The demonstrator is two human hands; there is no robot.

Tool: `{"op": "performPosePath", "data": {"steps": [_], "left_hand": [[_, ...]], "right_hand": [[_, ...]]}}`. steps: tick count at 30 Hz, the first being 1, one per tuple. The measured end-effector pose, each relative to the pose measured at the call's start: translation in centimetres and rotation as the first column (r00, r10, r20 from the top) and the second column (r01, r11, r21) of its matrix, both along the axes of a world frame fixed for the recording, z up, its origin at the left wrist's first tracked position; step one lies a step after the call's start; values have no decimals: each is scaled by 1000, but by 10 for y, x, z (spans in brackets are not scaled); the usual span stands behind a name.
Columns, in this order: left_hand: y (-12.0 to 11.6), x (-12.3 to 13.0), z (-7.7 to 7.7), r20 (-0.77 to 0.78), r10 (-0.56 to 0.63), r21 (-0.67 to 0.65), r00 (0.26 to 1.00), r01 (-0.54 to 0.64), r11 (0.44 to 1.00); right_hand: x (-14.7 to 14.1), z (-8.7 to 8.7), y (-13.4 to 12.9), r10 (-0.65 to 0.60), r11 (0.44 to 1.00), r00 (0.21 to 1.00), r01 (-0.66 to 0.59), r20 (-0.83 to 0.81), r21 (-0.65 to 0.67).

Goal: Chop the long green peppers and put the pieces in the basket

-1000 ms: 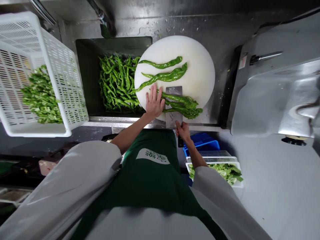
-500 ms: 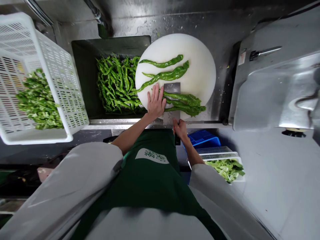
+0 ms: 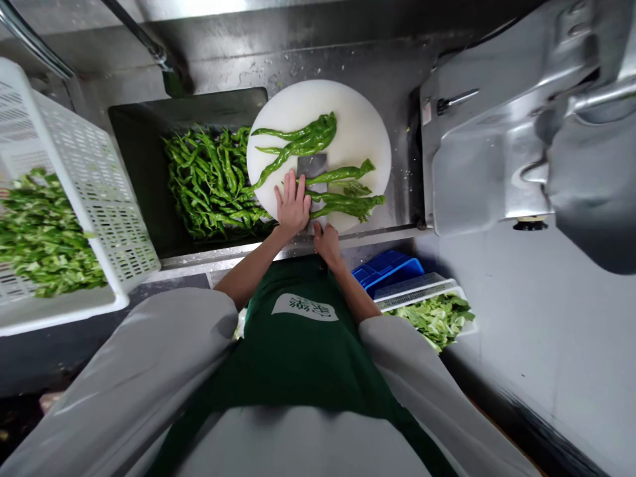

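Note:
A round white cutting board (image 3: pixel 365 136) lies partly over the sink's right side. My left hand (image 3: pixel 293 211) rests on it with fingers stretched out, palm down, beside the cleaver blade and the peppers' thin ends. My right hand (image 3: pixel 328 245), at the board's near edge, is closed around the handle of the cleaver (image 3: pixel 312 163). The blade lies flat, with several long green peppers (image 3: pixel 342 173) across it; the nearest look split open at their thick ends. More green peppers (image 3: pixel 303 142) lie together farther back on the board. The cleaver's handle is mostly hidden.
The sink (image 3: pixel 142 172) holds a heap of green peppers (image 3: pixel 213 179). A white slotted crate (image 3: pixel 119 192) with chopped greens stands at left. Below at right are a blue basket (image 3: pixel 387 268) and a white basket (image 3: pixel 422 291) of leaves. A metal machine (image 3: pixel 527 159) stands at right.
The head view has shifted right. On the board, the far peppers now touch each other, and the near ones are more spread apart. My right hand still holds the cleaver.

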State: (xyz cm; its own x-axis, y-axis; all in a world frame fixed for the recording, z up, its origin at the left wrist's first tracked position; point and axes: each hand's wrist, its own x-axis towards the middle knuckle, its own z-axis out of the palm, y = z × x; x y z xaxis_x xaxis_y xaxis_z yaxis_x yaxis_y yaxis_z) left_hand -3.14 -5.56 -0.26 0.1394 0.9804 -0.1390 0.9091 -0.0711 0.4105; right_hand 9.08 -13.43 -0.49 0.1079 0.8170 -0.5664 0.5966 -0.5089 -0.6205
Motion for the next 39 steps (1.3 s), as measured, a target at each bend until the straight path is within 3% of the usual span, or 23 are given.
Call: {"op": "performPosePath", "data": {"steps": [3, 6, 10, 13, 15, 17, 20, 25, 30, 32, 35, 39], "left_hand": [[-1, 1, 1, 6, 6, 6, 1000, -6, 1000], [-1, 0, 7, 15, 19, -2, 1000, -19, 1000], [6, -2, 28, 24, 11, 15, 1000, -11, 1000], [21, 7, 45, 37, -169, 20, 985, 169, 985], [34, 21, 51, 24, -351, -27, 936, 352, 936], [47, 36, 53, -25, -458, -110, 888, 453, 884], [65, 55, 48, -133, -494, -187, 859, 468, 864], [90, 61, 38, -221, -501, -103, 837, 491, 865], [108, 64, 42, -260, -442, -138, 859, 420, 897], [113, 69, 52, -271, -452, -218, 850, 403, 889], [125, 77, 73, -256, -454, -314, 853, 371, 874], [155, 71, 90, -270, -225, -121, 936, 199, 972]], "right_hand": [[4, 5, 5, 0, 1000, 993, 1, 114, -9], [19, 11, 9, 25, 999, 997, -28, 66, 43], [36, 12, 10, 19, 996, 999, -16, -34, 89], [41, 7, 10, 1, 999, 975, 9, -220, 45], [41, 2, 9, -29, 999, 943, 38, -332, 19], [40, -2, 8, -65, 998, 914, 69, -400, -4], [40, -6, 4, -77, 997, 887, 75, -454, -23], [52, 5, -10, 50, 999, 877, -49, -477, 15], [81, 36, -13, 219, 973, 920, -232, -326, -2], [94, 50, -9, 340, 938, 923, -346, -178, -2], [112, 68, -4, 501, 865, 864, -501, 49, -13], [133, 82, -3, 631, 772, 751, -633, 196, -61]]}}
